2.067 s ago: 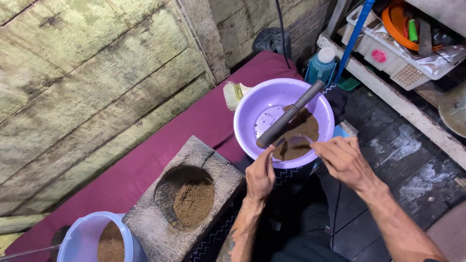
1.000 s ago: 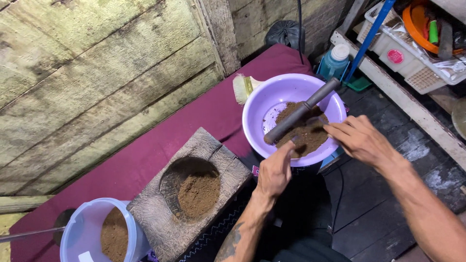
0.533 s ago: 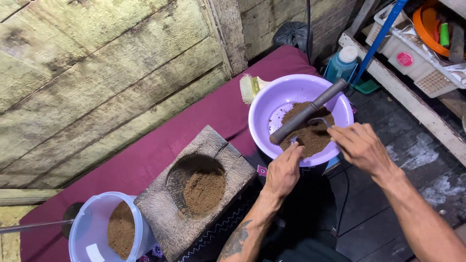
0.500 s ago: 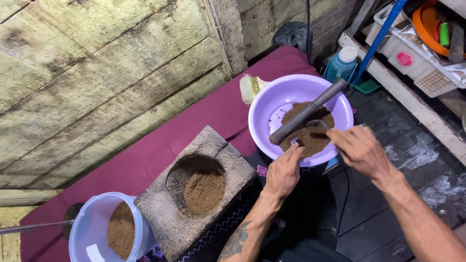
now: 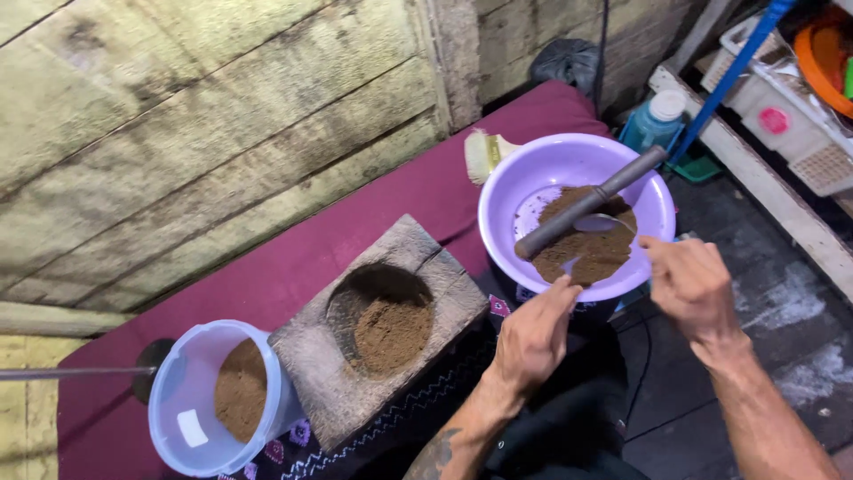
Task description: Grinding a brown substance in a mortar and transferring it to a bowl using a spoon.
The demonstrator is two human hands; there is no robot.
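- Seen from above: a lilac plastic bowl (image 5: 577,169) part-filled with brown powder (image 5: 591,244), resting at the near edge of a maroon-covered surface (image 5: 293,258) against a weathered plank wall (image 5: 204,116).
- Left hand (image 5: 533,338) at the bowl's near rim, fingers curled and half closed, fingertips touching or just beside the rim (cannot tell which), gripping nothing visible.
- Right hand (image 5: 689,284) closed around a thin handle, apparently a spoon (image 5: 604,224), its bowl down in the powder.
- Across the lilac bowl, a dark metal rod (image 5: 591,203), lying tilted, lower end in the powder, upper end propped on the far rim.
- Left of the bowl, a rough stone block (image 5: 311,356) with a round hollow holding more brown powder (just beside the bowl, not clearly touching).
- Further left, a pale blue plastic tub (image 5: 173,400), also with powder inside, and a thin rod reaching toward it from the frame's edge.
- Behind the bowl, a pale brush (image 5: 484,153) on the maroon cloth; to the right, a blue bottle (image 5: 653,124) with a white cap and a crate (image 5: 782,107) of clutter on a shelf.
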